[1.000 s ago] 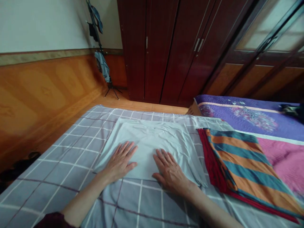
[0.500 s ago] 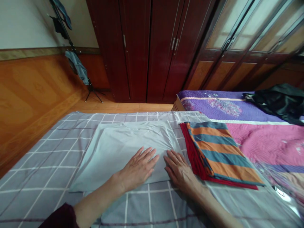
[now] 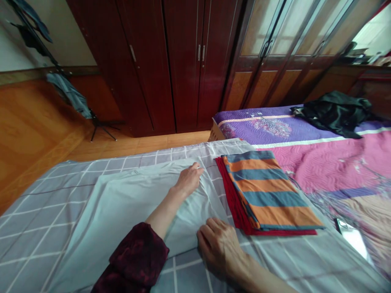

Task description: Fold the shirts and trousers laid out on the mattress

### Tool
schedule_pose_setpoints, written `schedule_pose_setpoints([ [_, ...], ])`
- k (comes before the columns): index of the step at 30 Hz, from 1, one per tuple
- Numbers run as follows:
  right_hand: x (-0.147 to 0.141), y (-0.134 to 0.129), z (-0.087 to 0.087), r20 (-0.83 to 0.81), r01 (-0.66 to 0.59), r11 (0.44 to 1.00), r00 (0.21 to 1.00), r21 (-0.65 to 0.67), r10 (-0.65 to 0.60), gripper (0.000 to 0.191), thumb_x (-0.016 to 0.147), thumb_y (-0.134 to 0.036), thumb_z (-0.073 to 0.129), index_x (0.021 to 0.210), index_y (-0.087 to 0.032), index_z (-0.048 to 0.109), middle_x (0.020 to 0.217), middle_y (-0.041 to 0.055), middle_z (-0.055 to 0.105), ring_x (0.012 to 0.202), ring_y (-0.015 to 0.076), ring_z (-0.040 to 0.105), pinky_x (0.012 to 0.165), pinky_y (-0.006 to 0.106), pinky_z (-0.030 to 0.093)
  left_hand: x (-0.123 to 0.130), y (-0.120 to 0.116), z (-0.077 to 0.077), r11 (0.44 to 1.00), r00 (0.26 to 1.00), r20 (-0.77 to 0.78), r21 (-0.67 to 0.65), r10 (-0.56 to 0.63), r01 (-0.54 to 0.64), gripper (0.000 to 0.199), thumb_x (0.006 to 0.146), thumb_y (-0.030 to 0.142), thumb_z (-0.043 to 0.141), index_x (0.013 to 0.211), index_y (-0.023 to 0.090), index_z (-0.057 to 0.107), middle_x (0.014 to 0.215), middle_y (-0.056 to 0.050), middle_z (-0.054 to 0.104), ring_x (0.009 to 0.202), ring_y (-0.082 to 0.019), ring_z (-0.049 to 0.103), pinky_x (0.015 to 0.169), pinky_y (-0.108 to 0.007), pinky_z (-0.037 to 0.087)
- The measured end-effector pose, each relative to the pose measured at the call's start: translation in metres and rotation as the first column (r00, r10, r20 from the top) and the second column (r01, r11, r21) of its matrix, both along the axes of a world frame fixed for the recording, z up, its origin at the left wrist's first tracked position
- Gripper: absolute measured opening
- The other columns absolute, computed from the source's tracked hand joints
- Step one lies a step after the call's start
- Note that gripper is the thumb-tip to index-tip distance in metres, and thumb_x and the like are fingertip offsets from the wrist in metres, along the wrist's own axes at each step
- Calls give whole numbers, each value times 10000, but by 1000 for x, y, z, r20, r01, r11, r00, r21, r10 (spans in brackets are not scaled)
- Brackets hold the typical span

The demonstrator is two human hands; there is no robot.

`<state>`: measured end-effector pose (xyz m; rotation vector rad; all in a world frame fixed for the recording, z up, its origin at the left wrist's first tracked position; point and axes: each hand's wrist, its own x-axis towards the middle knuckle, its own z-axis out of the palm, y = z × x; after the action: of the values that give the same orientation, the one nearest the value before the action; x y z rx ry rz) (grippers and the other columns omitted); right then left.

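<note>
A pale, light-coloured folded garment (image 3: 122,219) lies spread on the bed in front of me, with a few soft creases. My left hand (image 3: 190,178) reaches across it, its fingers pinched on the fabric near the far right corner. Down at the near right corner, my right hand (image 3: 218,244) is curled with its fingers closed on the garment's edge; the fingertips are partly hidden under the hand. To the right of both hands lies a folded orange and blue-grey striped cloth (image 3: 269,191) on top of a folded red cloth (image 3: 227,191).
The bed has a grey checked sheet (image 3: 33,215). A phone (image 3: 352,236) lies at the right. Beyond it spreads a pink and purple quilt (image 3: 324,162) with a black jacket-like item (image 3: 339,114). Dark red wardrobes (image 3: 183,81) and a clothes stand (image 3: 70,95) are behind.
My left hand has moved from lying flat mid-garment to the far right corner and closed. My right hand has drawn back to the near corner and curled shut. The view has turned right.
</note>
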<state>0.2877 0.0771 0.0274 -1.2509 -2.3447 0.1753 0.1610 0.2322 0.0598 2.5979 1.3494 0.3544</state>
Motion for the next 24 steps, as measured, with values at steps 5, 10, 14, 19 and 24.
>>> schedule_pose_setpoints([
  [5,6,5,-2,-12,124,990,992,-62,-125,199,836,-138,441,657,-187,512,631,3,521,532,113,427,526,290,187,3,30,-18,995,994,48,15,100,-101,312,887,76,399,1037,216,635,1155,-55,568,972,-181,603,774,-274,482],
  [10,7,9,-3,-67,143,982,986,-120,-151,195,820,-134,440,644,-186,507,624,-7,523,518,99,439,522,287,180,2,39,-35,984,979,120,35,168,-173,213,907,154,451,986,212,641,1014,-39,597,900,-173,612,753,-265,473],
  [14,7,11,-4,-81,164,977,981,-135,-176,205,807,-119,440,623,-183,503,602,-7,516,514,96,442,518,283,186,3,43,-41,973,960,187,65,207,-223,169,924,173,446,942,197,612,991,-35,587,905,-165,602,764,-252,464],
  [19,8,13,-4,-61,171,974,982,-149,-182,214,817,-112,448,625,-176,516,605,-6,523,514,91,451,514,271,204,5,48,-50,962,945,227,86,235,-260,142,913,158,474,905,210,606,960,-21,575,897,-154,593,774,-240,454],
  [24,8,13,-2,-75,137,987,987,-82,-143,240,848,-113,432,634,-176,520,603,-5,514,516,98,447,511,271,226,7,46,-49,958,939,238,88,247,-274,124,893,165,500,912,217,611,999,-25,553,874,-149,593,740,-235,452],
])
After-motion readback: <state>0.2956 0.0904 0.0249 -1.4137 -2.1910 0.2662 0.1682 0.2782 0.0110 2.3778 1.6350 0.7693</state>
